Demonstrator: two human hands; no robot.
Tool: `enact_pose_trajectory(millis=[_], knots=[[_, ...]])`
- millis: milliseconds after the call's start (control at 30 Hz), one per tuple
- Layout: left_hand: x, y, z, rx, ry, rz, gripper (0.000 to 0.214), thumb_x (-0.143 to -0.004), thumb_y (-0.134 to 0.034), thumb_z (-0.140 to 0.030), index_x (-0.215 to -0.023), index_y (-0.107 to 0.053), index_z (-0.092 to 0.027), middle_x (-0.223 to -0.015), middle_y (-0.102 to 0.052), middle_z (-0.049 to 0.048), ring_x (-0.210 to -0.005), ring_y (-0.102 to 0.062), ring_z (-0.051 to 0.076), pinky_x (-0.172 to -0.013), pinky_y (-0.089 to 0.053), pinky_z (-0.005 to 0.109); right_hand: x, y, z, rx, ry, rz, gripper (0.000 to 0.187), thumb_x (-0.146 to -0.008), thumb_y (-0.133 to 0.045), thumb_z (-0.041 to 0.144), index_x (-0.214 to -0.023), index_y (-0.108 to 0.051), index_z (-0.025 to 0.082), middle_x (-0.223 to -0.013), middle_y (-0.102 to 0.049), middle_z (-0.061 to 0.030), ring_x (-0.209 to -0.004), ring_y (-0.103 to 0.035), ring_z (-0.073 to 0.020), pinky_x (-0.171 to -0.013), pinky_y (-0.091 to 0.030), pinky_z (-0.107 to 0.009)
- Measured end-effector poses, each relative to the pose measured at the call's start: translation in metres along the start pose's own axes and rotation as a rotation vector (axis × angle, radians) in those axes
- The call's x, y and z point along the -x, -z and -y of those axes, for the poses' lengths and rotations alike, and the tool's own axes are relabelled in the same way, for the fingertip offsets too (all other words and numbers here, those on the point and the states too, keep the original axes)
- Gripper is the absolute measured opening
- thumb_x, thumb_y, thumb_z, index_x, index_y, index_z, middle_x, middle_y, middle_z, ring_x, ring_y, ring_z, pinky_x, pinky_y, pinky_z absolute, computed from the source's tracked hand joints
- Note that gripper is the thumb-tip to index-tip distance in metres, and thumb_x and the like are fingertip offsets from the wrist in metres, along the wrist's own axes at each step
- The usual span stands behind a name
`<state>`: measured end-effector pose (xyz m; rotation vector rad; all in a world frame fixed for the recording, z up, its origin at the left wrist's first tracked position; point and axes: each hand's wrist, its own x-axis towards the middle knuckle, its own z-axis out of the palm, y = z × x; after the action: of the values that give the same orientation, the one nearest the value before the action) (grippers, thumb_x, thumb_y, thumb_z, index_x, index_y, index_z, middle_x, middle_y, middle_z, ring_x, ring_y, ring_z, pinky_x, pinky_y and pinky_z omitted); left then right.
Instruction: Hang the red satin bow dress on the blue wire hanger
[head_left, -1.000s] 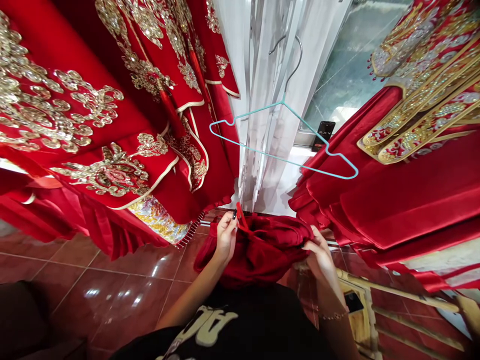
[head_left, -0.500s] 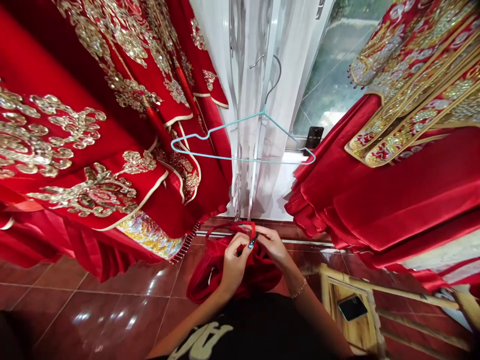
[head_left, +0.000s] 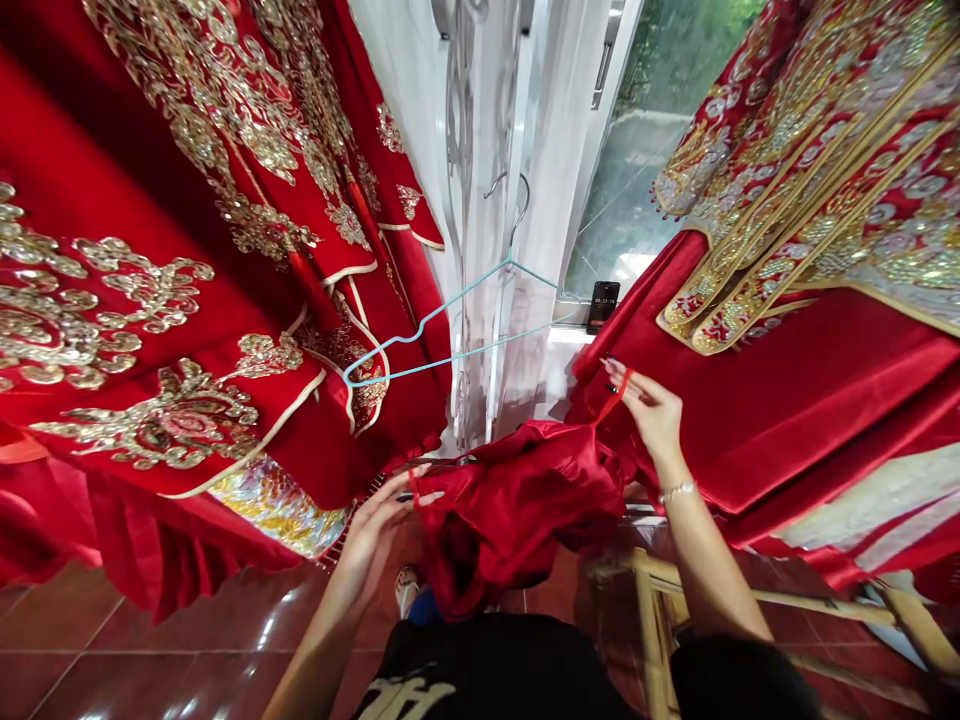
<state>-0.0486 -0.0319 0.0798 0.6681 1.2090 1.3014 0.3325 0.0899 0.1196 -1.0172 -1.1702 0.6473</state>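
Observation:
A red satin garment (head_left: 517, 500) hangs spread between my two hands, its folds falling in front of my lap. My left hand (head_left: 382, 515), with fingers fairly straight, has a thin red loop at the garment's left end around its fingertips. My right hand (head_left: 651, 405) is higher and holds another narrow red loop at the right end, pulled up across the fingers. Above the garment, a light blue wire hanger (head_left: 457, 355) with a metal hook hangs in front of the white frame. Its right end reaches near my right hand, which stays apart from it.
Red robes with gold sequin embroidery (head_left: 187, 420) hang at the left, and a beaded red garment (head_left: 787, 400) at the right. A phone (head_left: 603, 306) stands against the window frame. A bamboo stand (head_left: 643, 610) is at the lower right, on red floor tiles (head_left: 180, 600).
My hands, close together before, have moved apart: the left leftward, the right up and rightward. The bunched garment has been lifted and stretched between them. The hanger appears lower and tilted.

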Motion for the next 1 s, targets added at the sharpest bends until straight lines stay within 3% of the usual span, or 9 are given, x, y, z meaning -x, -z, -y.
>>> enact_pose_trajectory(millis=[200, 367, 533, 667, 800, 900, 1000], knots=[[0.017, 0.011, -0.024, 0.134, -0.020, -0.124, 0.040, -0.054, -0.071, -0.024, -0.092, -0.079, -0.018, -0.135, -0.067, 0.0110, -0.107, -0.072, 0.036, -0.095, -0.059, 0.044, -0.108, 0.016, -0.004, -0.097, -0.142, 0.106, 0.027, -0.066, -0.080, 0.007, -0.092, -0.077, 0.013, -0.099, -0.080, -0.0050, -0.098, -0.075, -0.0148, -0.100, -0.054, -0.028], [0.024, 0.008, -0.032, 0.136, -0.142, -0.172, 0.043, -0.058, -0.066, -0.021, -0.100, -0.079, -0.019, -0.137, -0.066, 0.0107, -0.113, -0.069, 0.038, -0.097, -0.059, 0.046, -0.155, -0.008, -0.023, -0.132, -0.176, 0.195, 0.030, -0.066, -0.080, 0.013, -0.095, -0.074, 0.009, -0.095, -0.080, -0.0051, -0.092, -0.074, -0.0131, -0.092, -0.055, -0.028], [0.027, 0.007, -0.026, 0.184, -0.196, -0.178, 0.040, -0.061, -0.069, -0.022, -0.099, -0.080, -0.018, -0.138, -0.066, 0.0118, -0.109, -0.071, 0.038, -0.095, -0.060, 0.046, -0.164, -0.036, -0.049, -0.163, -0.190, 0.264, 0.038, -0.055, -0.091, 0.028, -0.087, -0.074, 0.014, -0.087, -0.080, -0.0058, -0.089, -0.075, -0.0192, -0.094, -0.057, -0.038], [0.026, 0.011, -0.013, 0.218, -0.152, -0.226, 0.043, -0.060, -0.073, -0.024, -0.101, -0.079, -0.015, -0.138, -0.066, 0.0139, -0.108, -0.071, 0.040, -0.092, -0.061, 0.046, -0.158, -0.036, -0.051, -0.168, -0.161, 0.354, 0.048, -0.045, -0.095, 0.042, -0.082, -0.075, 0.019, -0.087, -0.081, -0.0091, -0.092, -0.077, -0.0287, -0.095, -0.058, -0.045], [0.022, 0.010, -0.012, 0.231, -0.168, -0.221, 0.041, -0.063, -0.072, -0.026, -0.102, -0.079, -0.016, -0.140, -0.064, 0.0138, -0.109, -0.071, 0.040, -0.093, -0.060, 0.046, -0.151, -0.025, -0.029, -0.100, -0.077, 0.437, 0.048, -0.048, -0.094, 0.046, -0.085, -0.077, 0.020, -0.091, -0.081, -0.0098, -0.091, -0.077, -0.0312, -0.092, -0.060, -0.045], [0.018, 0.001, -0.018, 0.212, -0.184, -0.193, 0.042, -0.062, -0.073, -0.026, -0.102, -0.079, -0.016, -0.140, -0.064, 0.0146, -0.108, -0.071, 0.040, -0.095, -0.059, 0.048, -0.143, -0.022, -0.002, 0.031, -0.037, 0.532, 0.040, -0.058, -0.090, 0.043, -0.090, -0.078, 0.020, -0.095, -0.080, -0.0088, -0.094, -0.076, -0.0309, -0.090, -0.060, -0.043], [0.014, -0.009, -0.023, 0.180, -0.192, -0.138, 0.043, -0.061, -0.072, -0.024, -0.103, -0.079, -0.017, -0.139, -0.064, 0.0144, -0.114, -0.069, 0.041, -0.098, -0.057, 0.049, -0.132, -0.026, 0.027, 0.196, -0.018, 0.660, 0.032, -0.070, -0.081, 0.040, -0.093, -0.075, 0.019, -0.086, -0.078, -0.0064, -0.075, -0.075, -0.0238, -0.074, -0.061, -0.037]])
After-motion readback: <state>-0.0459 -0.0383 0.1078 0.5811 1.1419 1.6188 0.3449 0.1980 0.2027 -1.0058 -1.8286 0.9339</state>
